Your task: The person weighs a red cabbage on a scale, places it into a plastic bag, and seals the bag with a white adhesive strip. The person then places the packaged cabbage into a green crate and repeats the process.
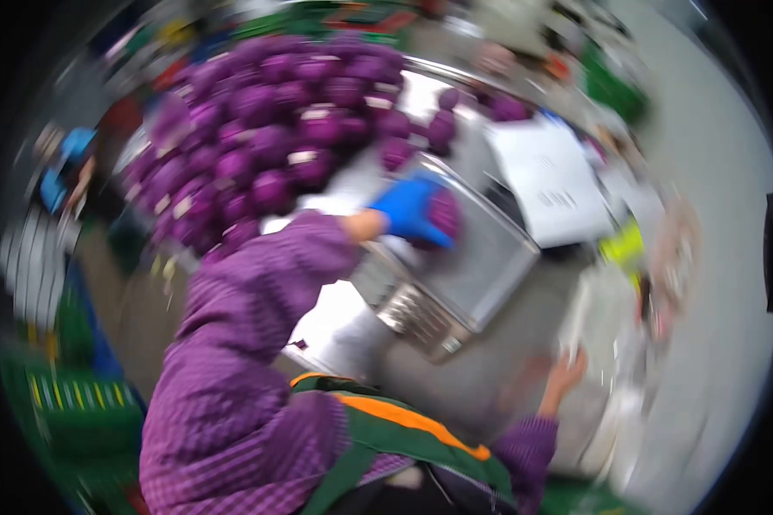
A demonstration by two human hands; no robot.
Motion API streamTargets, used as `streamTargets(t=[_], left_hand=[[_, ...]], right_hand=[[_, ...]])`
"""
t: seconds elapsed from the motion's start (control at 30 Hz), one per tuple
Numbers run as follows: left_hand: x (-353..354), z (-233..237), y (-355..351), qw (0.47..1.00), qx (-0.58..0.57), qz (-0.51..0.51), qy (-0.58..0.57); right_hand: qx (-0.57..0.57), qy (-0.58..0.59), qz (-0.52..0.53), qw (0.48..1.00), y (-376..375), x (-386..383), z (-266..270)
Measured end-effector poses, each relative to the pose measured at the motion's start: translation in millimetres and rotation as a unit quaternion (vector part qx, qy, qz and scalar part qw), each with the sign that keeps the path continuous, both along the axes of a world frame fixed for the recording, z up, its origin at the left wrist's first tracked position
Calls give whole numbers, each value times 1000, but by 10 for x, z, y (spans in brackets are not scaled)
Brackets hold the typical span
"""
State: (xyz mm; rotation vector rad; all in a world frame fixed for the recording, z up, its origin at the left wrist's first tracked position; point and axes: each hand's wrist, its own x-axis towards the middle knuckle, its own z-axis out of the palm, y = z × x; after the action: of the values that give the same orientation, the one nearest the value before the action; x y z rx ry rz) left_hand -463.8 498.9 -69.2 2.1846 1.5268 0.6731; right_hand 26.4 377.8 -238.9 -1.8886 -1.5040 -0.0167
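Observation:
My left hand (412, 210), in a blue glove, is closed around a round purple vegetable (443, 215) over the pan of a weighing scale (481, 266). The scale's keypad and display (416, 313) face me. Beyond my left arm is a big heap of similar purple vegetables (266, 112), some with pale patches. My bare right hand (565, 374) reaches out low on the right, its fingers pinched at the edge of whitish, see-through plastic bags (597, 318). Motion blurs both hands.
A white printed sheet (550, 180) lies beside the scale. A few loose purple vegetables (442, 129) rest behind it. Green crates (86, 412) stand at the lower left. A person in blue and black (69, 172) is at the far left. Something bright yellow (623, 249) lies near the bags.

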Motion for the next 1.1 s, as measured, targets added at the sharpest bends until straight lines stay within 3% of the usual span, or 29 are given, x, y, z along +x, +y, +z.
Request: streamTargets(t=[0.07,0.13,0.2,0.23,0.27,0.33,0.4,0.47,0.5,0.57,0.67,0.77,0.8,0.87,0.9,0.97,1.0,1.07,1.1], left_hand=[[-12,72,-154,997,-2,24,71],[-97,-122,-434,992,70,89,-50],[-237,-218,-893,974,128,124,-138],[-273,-72,-1259,973,94,153,-147],[-322,-224,-1558,965,108,200,-132],[-521,-493,-2262,941,66,199,-266],[-603,-610,-3112,922,-2,304,-241],[-623,-624,-3899,869,-99,407,-263],[-680,-965,-4304,868,-35,430,-245],[-724,-1118,-5039,796,-57,504,-329],[-940,-1491,-6039,740,-108,599,-284],[-1318,-1949,-6880,674,-176,687,-209],[-1489,-2144,-7112,675,-175,685,-211],[-1988,-2460,-7516,628,-175,726,-217],[-2246,-2494,-7629,633,-175,723,-216],[-2671,-2442,-7897,567,-133,763,-280],[-2814,-2371,-8052,566,-148,761,-282],[-3250,-2216,-8249,515,-37,769,-376],[-3459,-2161,-8364,521,-42,769,-368]], right_hand=[[-27,139,59,988,-259,-481,62],[5,230,118,966,-540,-975,-2],[-44,262,150,952,-857,-1522,281],[-63,262,191,944,-946,-1675,387],[-81,258,228,935,-1019,-1828,481],[-107,282,296,906,-1144,-2075,571],[-134,301,365,871,-1158,-2173,559],[-215,314,407,830,-1216,-2341,438],[-239,364,409,802,-1283,-2473,422],[-267,330,459,781,-1358,-2734,346],[-305,284,509,754,-1615,-3287,467],[-350,333,527,699,-1996,-4109,530],[-358,349,536,680,-2158,-4432,538],[-394,342,560,643,-2498,-5110,452],[-407,310,585,629,-2684,-5425,372],[-392,222,666,595,-2974,-6175,167],[-366,178,713,571,-3108,-6543,223],[-404,156,733,524,-3278,-7268,519],[-406,198,727,518,-3312,-7636,609]])
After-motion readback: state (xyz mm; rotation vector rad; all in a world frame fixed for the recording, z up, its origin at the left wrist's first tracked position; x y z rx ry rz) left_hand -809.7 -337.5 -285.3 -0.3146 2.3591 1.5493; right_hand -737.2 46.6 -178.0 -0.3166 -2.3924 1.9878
